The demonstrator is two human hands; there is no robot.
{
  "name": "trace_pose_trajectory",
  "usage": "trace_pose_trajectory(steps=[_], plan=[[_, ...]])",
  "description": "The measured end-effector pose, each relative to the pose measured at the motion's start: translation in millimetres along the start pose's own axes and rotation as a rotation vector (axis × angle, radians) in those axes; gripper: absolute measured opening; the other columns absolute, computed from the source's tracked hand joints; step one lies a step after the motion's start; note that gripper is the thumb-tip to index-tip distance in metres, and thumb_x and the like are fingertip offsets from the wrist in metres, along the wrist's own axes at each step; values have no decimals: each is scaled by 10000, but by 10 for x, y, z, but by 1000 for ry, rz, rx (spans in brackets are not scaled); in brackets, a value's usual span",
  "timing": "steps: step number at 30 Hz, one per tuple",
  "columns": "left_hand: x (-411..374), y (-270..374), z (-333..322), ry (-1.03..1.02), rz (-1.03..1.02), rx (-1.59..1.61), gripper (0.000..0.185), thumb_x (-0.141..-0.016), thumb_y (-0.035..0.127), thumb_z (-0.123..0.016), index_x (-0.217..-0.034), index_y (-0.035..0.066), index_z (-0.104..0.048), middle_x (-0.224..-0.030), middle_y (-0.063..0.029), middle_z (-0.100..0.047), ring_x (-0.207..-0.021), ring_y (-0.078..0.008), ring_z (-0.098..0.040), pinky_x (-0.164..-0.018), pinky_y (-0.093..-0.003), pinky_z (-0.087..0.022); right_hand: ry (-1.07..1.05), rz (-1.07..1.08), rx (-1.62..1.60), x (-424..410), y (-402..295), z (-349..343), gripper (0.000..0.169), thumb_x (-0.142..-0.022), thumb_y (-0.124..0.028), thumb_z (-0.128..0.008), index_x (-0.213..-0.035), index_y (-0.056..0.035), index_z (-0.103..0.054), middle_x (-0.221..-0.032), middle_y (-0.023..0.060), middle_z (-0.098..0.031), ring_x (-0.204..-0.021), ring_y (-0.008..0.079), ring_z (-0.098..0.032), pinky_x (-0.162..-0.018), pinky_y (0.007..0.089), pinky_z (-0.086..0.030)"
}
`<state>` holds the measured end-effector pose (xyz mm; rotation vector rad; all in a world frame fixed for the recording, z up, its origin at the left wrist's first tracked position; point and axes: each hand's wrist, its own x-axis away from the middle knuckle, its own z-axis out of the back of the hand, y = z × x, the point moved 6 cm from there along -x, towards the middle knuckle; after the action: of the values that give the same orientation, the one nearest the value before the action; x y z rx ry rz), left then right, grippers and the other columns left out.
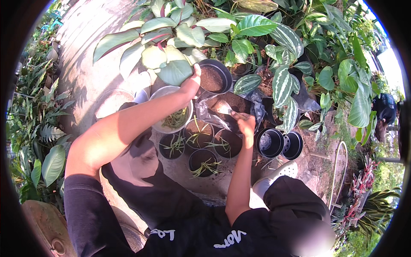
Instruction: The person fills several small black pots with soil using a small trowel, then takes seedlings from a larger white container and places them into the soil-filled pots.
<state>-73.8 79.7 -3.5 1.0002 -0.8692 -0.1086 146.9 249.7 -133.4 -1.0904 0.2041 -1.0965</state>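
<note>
My left hand [191,83] grips the rim of a black plastic pot [227,74] that holds brown soil [211,79]. Below it lies an open plastic bag [210,113] of soil. My right hand [244,122] is closed around the handle of a small trowel [223,107], whose blade rests at the soil in the bag. Nearer me stand several black pots with thin, grassy seedlings, among them a front pot [202,163] and a left pot [170,151]. A white bucket [171,128] with cut green plants sits under my left forearm.
Empty nested black pots [269,144] stand at the right, by my light clog [285,170]. Broad-leaved potted plants [179,61] crowd the far side, and striped leaves [282,85] overhang the bag. A bent pale pipe [337,173] stands farther right. Foliage [41,128] lines the concrete path [83,48].
</note>
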Motion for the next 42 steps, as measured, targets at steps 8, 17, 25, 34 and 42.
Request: trace_pose_trajectory(steps=[8, 17, 25, 34, 42], plan=[[-15, -10, -34, 54, -7, 0, 848, -907, 790, -193, -1311, 130, -538, -777, -43, -545, -692, -164, -539, -673, -387, -474, 291, 91, -75, -32, -99, 303, 445, -762, -429, -795, -975, -40, -759, -833, 170, -727, -817, 265, -709, -789, 370, -523], [2, 6, -28, 46, -35, -18, 785, -920, 770, -210, -1155, 112, -568, -714, -40, -539, -660, -158, -547, -668, -399, -490, 263, -1, 82, 22, 36, 146, 449, -759, -450, -786, -995, -70, -753, -854, 180, -724, -845, 313, -702, -795, 401, -520], [72, 63, -53, 62, -25, -17, 799, -925, 756, -238, -1348, 126, -487, -905, -37, -565, -663, -158, -541, -679, -391, -490, 328, 85, 82, -23, 177, 75, 461, -775, -445, -786, -990, -39, -742, -823, 145, -724, -780, 251, -696, -764, 371, -515], [12, -20, -56, 54, -32, 14, 755, -929, 721, -351, -1395, 131, -425, -908, -20, -564, -606, -121, -510, -632, -354, -444, 36, 65, 43, -42, 205, -50, 392, -787, -397, -800, -937, -37, -758, -625, 42, -630, -574, 126, -566, -572, 298, -443], [48, 5, -60, 48, -31, 34, 731, -935, 702, -362, -1376, 124, -434, -946, -25, -577, -606, -122, -523, -634, -329, -460, -99, 105, -15, -144, 277, -189, 316, -795, -324, -816, -880, -24, -766, -547, -62, -513, -497, 32, -420, -460, 246, -306]])
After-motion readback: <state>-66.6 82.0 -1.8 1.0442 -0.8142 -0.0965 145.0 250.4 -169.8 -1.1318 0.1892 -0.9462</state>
